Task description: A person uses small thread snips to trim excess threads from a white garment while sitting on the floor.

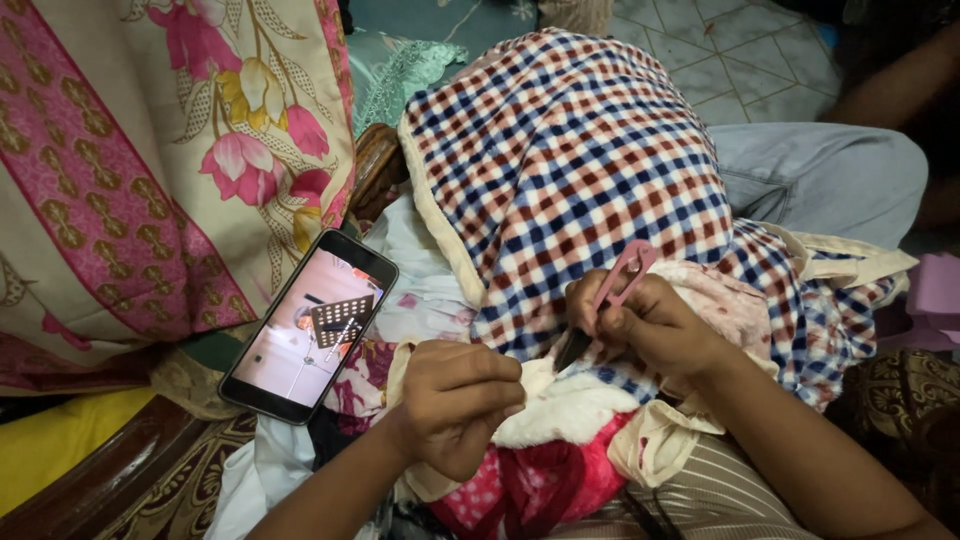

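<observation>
The right hand (655,325) is closed around a pink thread snipper (610,295), fingers curled tight on its handle, the dark blades pointing toward seven o'clock onto white fleece (565,410). The left hand (455,395), at eight o'clock from the right, is bunched into a loose fist, pinching that fleece just beside the blade tips. A checked blanket (580,160) of red, navy and white rises at twelve o'clock from both hands. At nine o'clock a phone (310,325) lies tilted with its screen lit, leaning against a floral cream-and-pink cloth (150,150). Pink dotted fabric (500,490) lies at six o'clock.
</observation>
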